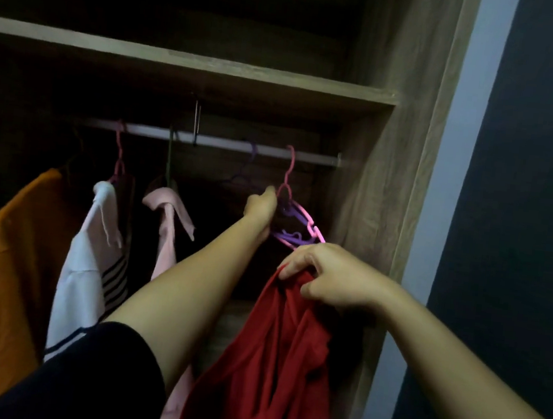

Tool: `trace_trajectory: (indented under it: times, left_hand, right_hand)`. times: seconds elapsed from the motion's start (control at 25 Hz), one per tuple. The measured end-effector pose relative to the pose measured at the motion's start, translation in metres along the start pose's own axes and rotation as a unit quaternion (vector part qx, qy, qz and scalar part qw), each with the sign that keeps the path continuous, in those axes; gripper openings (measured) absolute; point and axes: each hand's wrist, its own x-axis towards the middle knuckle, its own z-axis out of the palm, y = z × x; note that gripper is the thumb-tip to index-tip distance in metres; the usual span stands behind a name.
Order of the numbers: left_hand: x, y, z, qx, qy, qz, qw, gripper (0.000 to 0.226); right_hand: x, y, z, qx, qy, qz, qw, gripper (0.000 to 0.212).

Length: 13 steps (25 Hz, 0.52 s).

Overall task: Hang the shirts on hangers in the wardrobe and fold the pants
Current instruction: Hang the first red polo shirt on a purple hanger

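Note:
A red shirt hangs bunched from my right hand, which pinches its top edge low in front of the wardrobe. My left hand reaches up into the wardrobe and grips a pink hanger that hooks over the rail near its right end. A purple hanger hangs tangled against the pink one, just behind my left wrist. The fingers of my left hand are partly hidden in the dark.
On the rail to the left hang an orange garment, a white shirt with dark stripes and a pale pink shirt. A wooden shelf runs above the rail. The wardrobe's side panel stands close on the right.

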Motion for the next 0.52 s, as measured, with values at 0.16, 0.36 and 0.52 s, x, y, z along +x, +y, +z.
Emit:
trace_trajectory:
  times: [0.16,0.36,0.52]
  left_hand:
    - [-0.003,0.010,0.009,-0.041,-0.051,-0.033,0.997,0.044]
    - [-0.004,0.032,-0.004,-0.045,-0.069,-0.010,0.997,0.020]
    - [-0.021,0.049,-0.032,-0.036,-0.061,-0.006,0.997,0.023]
  right_hand:
    - [-0.005,-0.006,-0.001,-0.007,0.041,0.005,0.999,0.045]
    - [-0.013,-0.014,-0.001,-0.001,0.062,0.029,0.998,0.045]
    - [-0.020,-0.026,0.009,-0.002,0.058,0.041,0.997,0.045]
